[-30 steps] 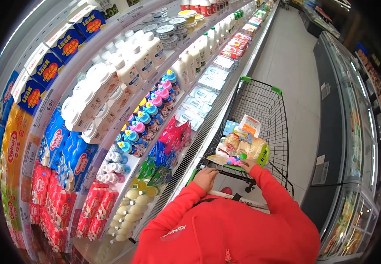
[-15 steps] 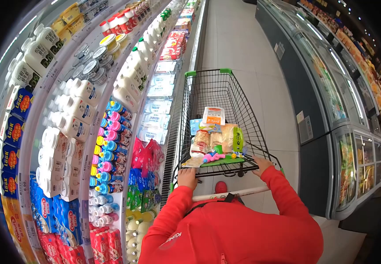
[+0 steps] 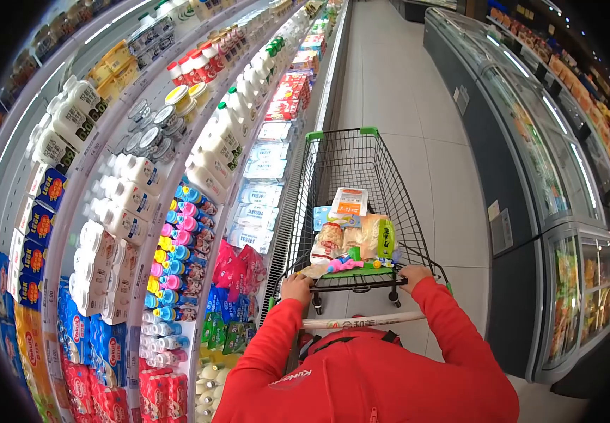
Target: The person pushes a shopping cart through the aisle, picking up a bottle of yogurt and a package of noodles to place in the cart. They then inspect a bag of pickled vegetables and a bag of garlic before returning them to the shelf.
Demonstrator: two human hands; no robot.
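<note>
A black wire shopping cart with green corners stands in front of me. My left hand is closed on its near left side, and my right hand grips the near right side. Closer to my body runs the pale handlebar, which neither hand holds. Inside the cart are a white package with an orange label, a bag of bread-like food, a package with a green label and a pink toy-like item.
Refrigerated shelves with milk bottles, small colourful bottles and Yakult packs line the left, close to the cart. Glass-topped freezers run along the right. Between them the tiled aisle stretches ahead.
The view has tilted up a little, so the cart, shelves and freezers appear lower. Both hands keep their hold on the cart. The red shoe seen beneath the cart is out of sight.
</note>
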